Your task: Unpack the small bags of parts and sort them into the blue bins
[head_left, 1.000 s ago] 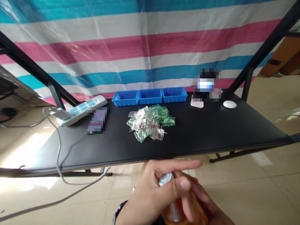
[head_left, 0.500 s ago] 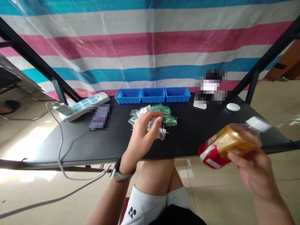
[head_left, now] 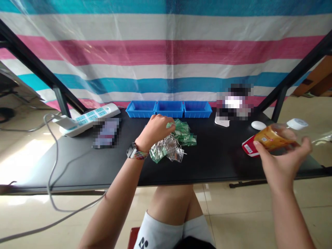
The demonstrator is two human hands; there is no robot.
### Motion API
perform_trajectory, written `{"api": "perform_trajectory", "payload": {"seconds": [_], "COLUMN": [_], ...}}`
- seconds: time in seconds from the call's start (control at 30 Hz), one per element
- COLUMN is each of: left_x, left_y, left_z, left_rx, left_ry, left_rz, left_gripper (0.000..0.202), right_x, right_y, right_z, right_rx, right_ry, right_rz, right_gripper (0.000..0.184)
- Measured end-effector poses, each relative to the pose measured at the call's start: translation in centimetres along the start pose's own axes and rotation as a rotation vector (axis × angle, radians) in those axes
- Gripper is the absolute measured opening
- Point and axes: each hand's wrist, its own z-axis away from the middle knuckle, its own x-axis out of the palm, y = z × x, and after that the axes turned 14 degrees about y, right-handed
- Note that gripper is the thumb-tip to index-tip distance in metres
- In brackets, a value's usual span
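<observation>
My right hand (head_left: 281,160) is wrapped round a plastic drink bottle (head_left: 272,137) with orange liquid, a red label and a white cap. The bottle lies tilted almost flat, just above the right end of the black table (head_left: 212,162). My left hand (head_left: 155,130) rests curled on top of a heap of small clear and green plastic bags (head_left: 178,141) in the middle of the table. Its fingers are bent down into the heap and hidden, so a grip cannot be made out.
Three blue bins (head_left: 169,109) stand in a row at the back. A white power strip (head_left: 88,117) with a grey cable and a dark phone (head_left: 106,133) lie at the left. A white stand (head_left: 222,121) and a white puck (head_left: 258,125) sit at the right.
My hands came apart from the bottle cap. My right hand carried the bottle out to the right and down toward the table. My left hand reached forward onto the bag heap.
</observation>
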Motion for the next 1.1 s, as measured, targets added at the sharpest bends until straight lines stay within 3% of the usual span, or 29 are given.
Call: {"api": "perform_trajectory", "payload": {"seconds": [0.1, 0.13, 0.2, 0.27, 0.4, 0.47, 0.6, 0.77, 0.83, 0.9, 1.0, 1.1], "left_x": [0.1, 0.3, 0.7, 1.2, 1.8, 2.1, 2.7, 3.2, 3.2, 3.1, 3.1, 3.0], "left_y": [-1.4, -2.0, -3.0, -3.6, -3.7, -3.7, -4.7, -6.0, -6.0, -5.9, -5.8, -5.7], "left_z": [-1.1, -1.6, -2.9, -4.3, -6.1, -6.1, -4.9, -2.4, -1.5, -0.9, -0.4, -0.3], "left_rx": [-0.078, -0.107, -0.145, -0.180, -0.264, -0.273, -0.255, -0.185, -0.187, -0.212, -0.265, -0.285], "left_ry": [0.102, 0.137, 0.193, 0.187, 0.173, 0.149, 0.130, 0.111, 0.119, 0.163, 0.232, 0.220], "left_rz": [0.099, 0.176, 0.399, 0.678, 1.011, 1.065, 1.101, 1.070, 1.074, 1.068, 1.023, 1.011], "left_gripper": [0.029, 0.032, 0.036, 0.039, 0.039, 0.039, 0.040, 0.046, 0.043, 0.037, 0.032, 0.036], "right_x": [0.5, 1.2, 3.3, 6.4, 14.3, 17.9, 22.3, 22.8, 22.3, 21.6, 20.6, 20.1], "right_y": [-3.0, -4.4, -7.3, -10.1, -14.4, -15.5, -15.6, -13.4, -12.7, -12.3, -12.1, -12.1], "right_z": [2.6, 3.7, 5.8, 7.1, 6.8, 5.8, 4.6, 6.0, 6.5, 6.7, 6.4, 6.4], "right_rx": [-0.430, -0.535, -0.565, -0.369, 0.274, 0.478, 0.532, 0.496, 0.436, 0.286, -0.111, -0.441], "right_ry": [0.249, 0.250, 0.031, -0.293, -0.725, -0.904, -1.019, -1.107, -1.102, -1.055, -0.922, -0.752], "right_rz": [0.074, 0.015, -0.165, -0.362, -0.632, -0.774, -0.875, -0.807, -0.787, -0.782, -0.733, -0.643], "right_gripper": [0.109, 0.099, 0.074, 0.054, 0.057, 0.053, 0.045, 0.042, 0.042, 0.051, 0.061, 0.054]}}
